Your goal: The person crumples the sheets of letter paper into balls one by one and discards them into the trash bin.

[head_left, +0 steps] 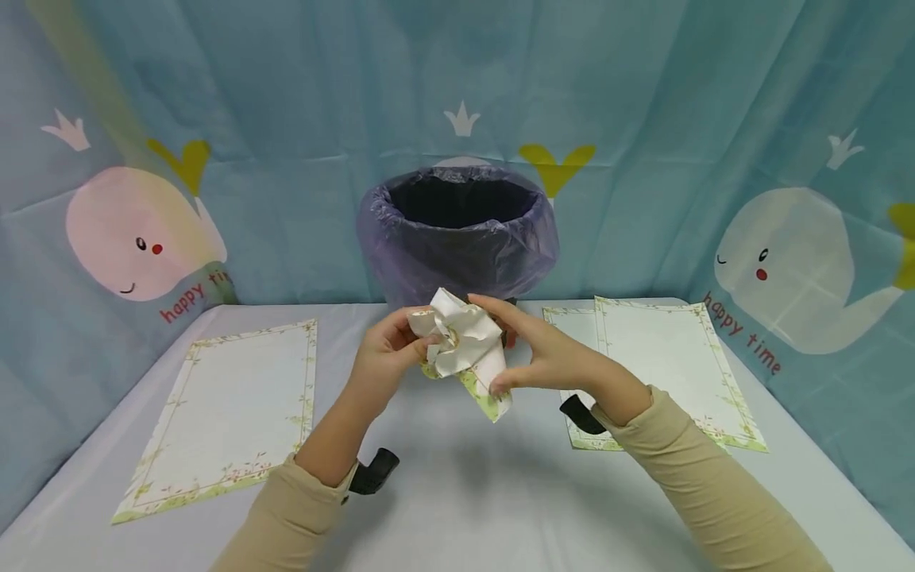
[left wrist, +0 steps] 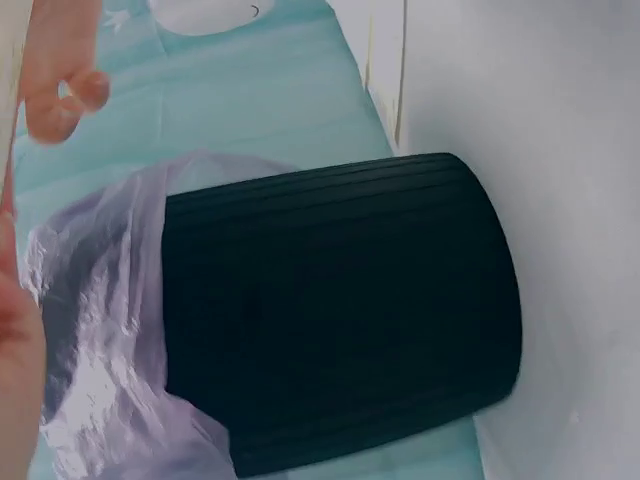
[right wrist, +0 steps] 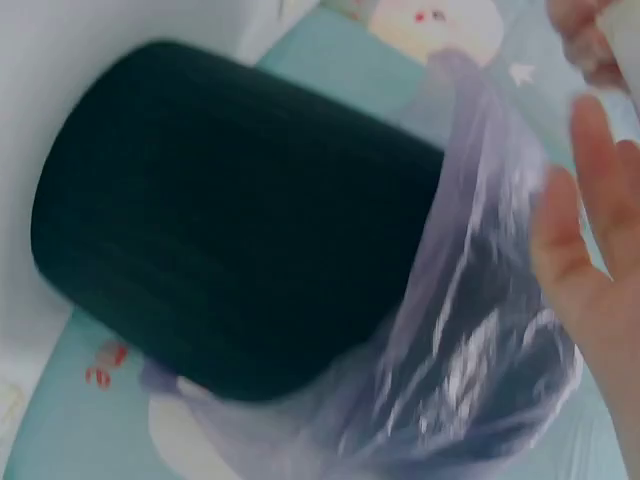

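Observation:
In the head view, a crumpled sheet of white paper (head_left: 468,334) with a green floral border is held up in front of the bin. My left hand (head_left: 384,357) pinches its left side between thumb and fingers. Around its right side, my right hand (head_left: 550,349) has thumb and fingers spread, the thumb at the lower folded flap. The right wrist view shows fairly straight fingers on my right hand (right wrist: 600,230), with the paper at the upper right edge. Only part of my left hand (left wrist: 15,370) appears in the left wrist view.
Behind the paper stands a dark bin (left wrist: 340,310) lined with a translucent purple bag (head_left: 457,258). One bordered sheet (head_left: 236,405) lies at left on the white table (head_left: 457,516); two overlapping sheets (head_left: 665,365) lie at right. A blue printed curtain (head_left: 286,79) surrounds the table.

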Available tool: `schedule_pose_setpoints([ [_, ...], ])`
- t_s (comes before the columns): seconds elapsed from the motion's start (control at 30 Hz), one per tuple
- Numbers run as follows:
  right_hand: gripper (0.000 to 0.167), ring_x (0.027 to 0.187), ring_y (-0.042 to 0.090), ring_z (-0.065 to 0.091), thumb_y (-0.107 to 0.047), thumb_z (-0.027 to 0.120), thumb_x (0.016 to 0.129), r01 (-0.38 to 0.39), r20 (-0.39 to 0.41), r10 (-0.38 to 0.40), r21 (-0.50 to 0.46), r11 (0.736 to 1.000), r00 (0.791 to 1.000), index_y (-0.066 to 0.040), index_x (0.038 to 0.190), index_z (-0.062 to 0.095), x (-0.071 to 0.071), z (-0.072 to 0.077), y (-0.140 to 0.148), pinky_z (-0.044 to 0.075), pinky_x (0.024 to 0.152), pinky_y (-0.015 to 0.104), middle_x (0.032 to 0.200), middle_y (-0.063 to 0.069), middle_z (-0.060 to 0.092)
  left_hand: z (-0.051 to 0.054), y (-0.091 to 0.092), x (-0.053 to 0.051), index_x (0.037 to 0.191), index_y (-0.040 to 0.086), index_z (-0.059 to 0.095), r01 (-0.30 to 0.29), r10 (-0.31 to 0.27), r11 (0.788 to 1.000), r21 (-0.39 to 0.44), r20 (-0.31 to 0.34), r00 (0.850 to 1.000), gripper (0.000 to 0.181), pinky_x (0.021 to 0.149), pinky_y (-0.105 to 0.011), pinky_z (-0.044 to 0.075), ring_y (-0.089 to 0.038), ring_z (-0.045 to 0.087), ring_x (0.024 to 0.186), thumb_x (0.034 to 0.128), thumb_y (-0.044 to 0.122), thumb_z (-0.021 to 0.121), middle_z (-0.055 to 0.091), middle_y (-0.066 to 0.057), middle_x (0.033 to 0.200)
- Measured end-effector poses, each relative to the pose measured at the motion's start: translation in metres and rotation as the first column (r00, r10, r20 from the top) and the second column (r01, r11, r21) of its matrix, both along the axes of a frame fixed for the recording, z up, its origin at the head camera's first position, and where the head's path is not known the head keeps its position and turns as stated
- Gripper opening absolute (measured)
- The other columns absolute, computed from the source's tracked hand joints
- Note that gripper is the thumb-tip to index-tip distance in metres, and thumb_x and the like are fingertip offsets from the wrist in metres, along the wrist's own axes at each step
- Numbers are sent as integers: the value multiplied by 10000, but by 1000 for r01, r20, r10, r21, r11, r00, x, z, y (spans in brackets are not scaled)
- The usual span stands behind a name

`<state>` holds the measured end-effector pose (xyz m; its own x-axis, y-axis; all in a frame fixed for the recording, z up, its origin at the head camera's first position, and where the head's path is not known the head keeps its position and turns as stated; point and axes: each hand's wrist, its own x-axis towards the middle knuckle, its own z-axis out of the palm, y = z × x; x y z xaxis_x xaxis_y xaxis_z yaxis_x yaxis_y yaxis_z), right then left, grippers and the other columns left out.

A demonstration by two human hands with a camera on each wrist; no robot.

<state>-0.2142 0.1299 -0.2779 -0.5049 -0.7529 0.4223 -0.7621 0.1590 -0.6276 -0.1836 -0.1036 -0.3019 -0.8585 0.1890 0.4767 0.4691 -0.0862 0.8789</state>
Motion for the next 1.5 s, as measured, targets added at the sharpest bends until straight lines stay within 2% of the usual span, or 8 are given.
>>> schedule_pose_setpoints([
  [0.2,1144,1352,261,340,-551,705,720,-175,-82,177,26,984,981,-209,1577,29,-3,0,4,322,1087,371,1589,125,198,0,-4,0,1173,-244,457,112,-112,994,7,141,984,309,699,-193,505,-89,575,835,900,-117,529,614,10,924],
  [0.4,1072,1376,317,327,-488,750,707,-234,-298,207,-58,971,932,-201,1554,160,-7,-6,-8,302,1108,388,1570,184,212,-11,6,-2,1108,-152,547,235,-259,961,146,176,950,212,707,-207,518,-96,596,821,914,-80,501,623,-2,919],
  [0.57,1042,1321,302,358,-194,912,620,-198,-210,166,-146,969,964,-107,1452,292,1,-11,-14,315,1088,368,1488,217,300,-25,13,-2,1031,22,607,274,-343,923,271,251,905,238,662,-215,534,-88,623,773,927,-67,413,623,-8,912],
  [0.7,935,1207,296,436,17,923,541,-110,-226,66,-188,976,972,5,1302,381,5,-16,-18,376,1026,347,1335,230,405,-28,15,-2,1131,-69,557,259,-338,929,264,322,884,243,679,-223,543,-87,635,794,959,-27,391,621,-14,948],
  [0.9,696,1110,336,478,94,884,565,50,-220,-118,-293,955,968,51,1133,486,5,-19,-19,404,964,271,1217,249,466,-20,16,1,1481,-76,227,286,-302,953,96,327,895,663,901,-280,487,-176,528,1144,1039,371,439,426,-153,1400],
  [1.1,544,1034,276,498,87,804,655,252,-78,-306,-397,883,949,36,1109,509,9,-15,-22,444,852,302,1125,193,505,-16,20,6,1526,-34,170,277,-288,957,80,191,938,1048,899,-278,493,-183,531,1108,785,515,667,319,-233,1466],
  [1.27,557,1104,274,477,-35,728,815,199,61,-190,-307,931,980,27,1267,408,13,-12,-19,453,899,365,1269,182,444,-17,25,9,1394,-135,395,111,-135,984,138,180,974,545,839,-275,526,-94,599,958,940,82,606,576,-103,1186],
  [1.5,925,1404,265,268,-346,789,820,-66,164,123,-315,947,979,100,1408,231,10,-9,-5,400,1014,266,1581,238,116,-15,13,8,1195,-238,461,163,-175,982,90,146,974,328,813,-288,534,-113,617,895,906,-89,509,649,44,991],
])
